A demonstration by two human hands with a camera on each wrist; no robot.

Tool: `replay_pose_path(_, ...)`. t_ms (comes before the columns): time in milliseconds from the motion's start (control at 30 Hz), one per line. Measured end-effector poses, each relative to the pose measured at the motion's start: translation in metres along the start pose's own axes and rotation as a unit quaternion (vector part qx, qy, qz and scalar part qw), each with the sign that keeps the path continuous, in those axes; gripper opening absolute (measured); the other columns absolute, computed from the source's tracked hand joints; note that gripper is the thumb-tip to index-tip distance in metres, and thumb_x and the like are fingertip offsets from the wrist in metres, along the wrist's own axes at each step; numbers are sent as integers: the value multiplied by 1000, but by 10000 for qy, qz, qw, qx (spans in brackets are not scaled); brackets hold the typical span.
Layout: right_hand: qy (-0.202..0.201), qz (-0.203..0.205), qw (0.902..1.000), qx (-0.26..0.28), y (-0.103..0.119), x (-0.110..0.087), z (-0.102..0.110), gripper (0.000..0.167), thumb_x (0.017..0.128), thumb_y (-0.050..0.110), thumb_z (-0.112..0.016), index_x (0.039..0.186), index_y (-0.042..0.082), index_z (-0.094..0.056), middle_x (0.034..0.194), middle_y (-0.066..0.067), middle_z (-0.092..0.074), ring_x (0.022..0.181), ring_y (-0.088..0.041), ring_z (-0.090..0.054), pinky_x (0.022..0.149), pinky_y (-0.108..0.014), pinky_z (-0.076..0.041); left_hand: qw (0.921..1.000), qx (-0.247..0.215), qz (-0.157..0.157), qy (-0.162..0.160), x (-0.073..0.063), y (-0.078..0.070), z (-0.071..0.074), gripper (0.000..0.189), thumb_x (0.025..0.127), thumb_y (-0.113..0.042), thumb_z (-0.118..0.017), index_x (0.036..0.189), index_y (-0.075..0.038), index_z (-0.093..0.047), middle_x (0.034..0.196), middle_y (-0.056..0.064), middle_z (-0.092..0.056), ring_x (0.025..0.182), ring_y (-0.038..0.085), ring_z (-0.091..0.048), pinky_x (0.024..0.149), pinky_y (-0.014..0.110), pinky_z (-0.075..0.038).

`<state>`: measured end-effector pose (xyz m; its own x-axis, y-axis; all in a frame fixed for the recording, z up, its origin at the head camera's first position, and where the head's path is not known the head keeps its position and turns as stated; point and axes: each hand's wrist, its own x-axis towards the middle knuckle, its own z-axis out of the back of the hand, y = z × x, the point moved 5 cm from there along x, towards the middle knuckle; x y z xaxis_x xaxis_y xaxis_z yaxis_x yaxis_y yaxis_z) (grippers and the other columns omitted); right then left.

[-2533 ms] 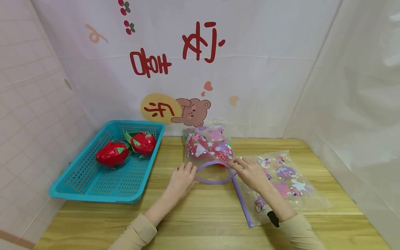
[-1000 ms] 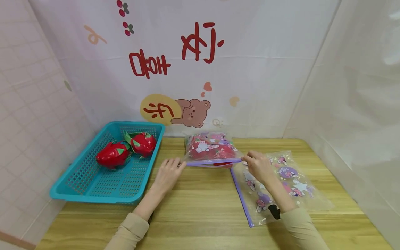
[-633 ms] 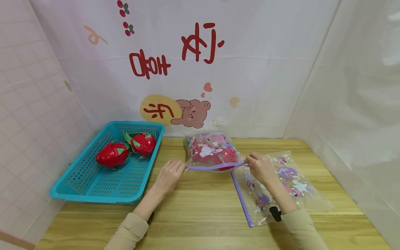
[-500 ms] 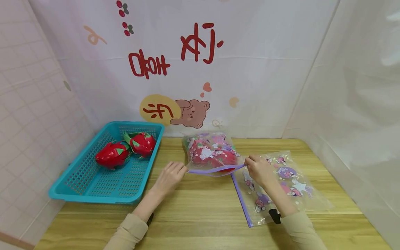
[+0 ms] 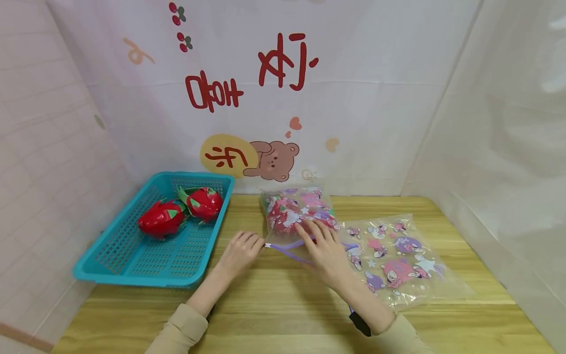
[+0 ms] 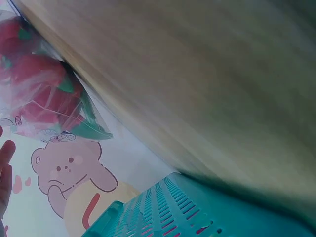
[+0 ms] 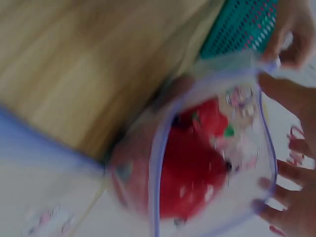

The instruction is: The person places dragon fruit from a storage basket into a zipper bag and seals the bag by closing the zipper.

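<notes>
A clear zip bag (image 5: 287,219) with pink and purple prints and a purple zip edge lies at the back middle of the table. Red dragon fruits (image 7: 190,173) with green tips show inside it in the right wrist view. My left hand (image 5: 240,255) pinches the bag's left corner, by the white zip slider (image 5: 268,245). Across the bag's gaping mouth lies my right hand (image 5: 325,255), fingers spread and fairly straight. In the right wrist view its fingers (image 7: 286,175) touch the purple rim. The left wrist view shows the filled bag (image 6: 44,84) but hardly any left fingers.
On the left stands a turquoise basket (image 5: 128,280) holding two dragon fruits (image 5: 162,220). A second printed zip bag (image 5: 398,265) lies flat at the right, partly under my right forearm. A printed white cloth (image 5: 362,123) hangs behind the wooden table (image 5: 274,314).
My right hand has let go of the bag's right corner and moved left over its mouth. The mouth gapes wider than half a second ago. My left hand keeps its corner.
</notes>
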<state>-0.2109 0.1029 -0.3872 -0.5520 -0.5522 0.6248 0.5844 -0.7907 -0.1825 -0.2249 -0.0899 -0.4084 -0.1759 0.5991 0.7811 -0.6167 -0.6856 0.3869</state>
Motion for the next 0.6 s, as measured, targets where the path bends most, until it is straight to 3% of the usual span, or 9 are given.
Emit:
replay_pose_path(100, -488, 401, 9980, -79, 20, 8, -7, 76, 57, 34, -90, 123, 13, -59, 121, -9, -61, 112, -30, -58, 94, -49, -49, 10000, 93, -22, 24, 1, -2, -1, 30, 97, -18, -43, 75, -8, -61, 75, 2, -68, 72, 18, -66, 64, 30, -51)
replay_pose_path(233, -811, 720, 9938, -257, 37, 16, -21, 48, 66, 33, -85, 108, 17, -67, 106, -1, -67, 103, -24, -62, 96, -53, -46, 9997, 206, -74, -55, 1, -3, -1, 40, 102, -14, -33, 74, -8, -60, 74, 2, -69, 72, 17, -67, 64, 29, -52)
replay_pose_path(467, -1073, 1083, 9870, -511, 53, 27, -31, 19, 79, 25, -74, 95, 15, -71, 88, 4, -70, 89, -16, -64, 93, -43, -50, 9986, 295, -338, -264, 5, -7, 1, 41, 103, -11, -32, 74, -8, -61, 72, 1, -70, 73, 15, -67, 66, 29, -53)
replay_pose_path(600, -1282, 1220, 9822, -634, 55, 29, -31, 12, 82, 20, -66, 89, 12, -72, 80, 3, -71, 82, -14, -65, 90, -38, -52, 9976, 321, -525, -324, 7, -9, 2, 39, 103, -9, -33, 75, -8, -60, 73, 1, -70, 74, 15, -67, 66, 30, -53)
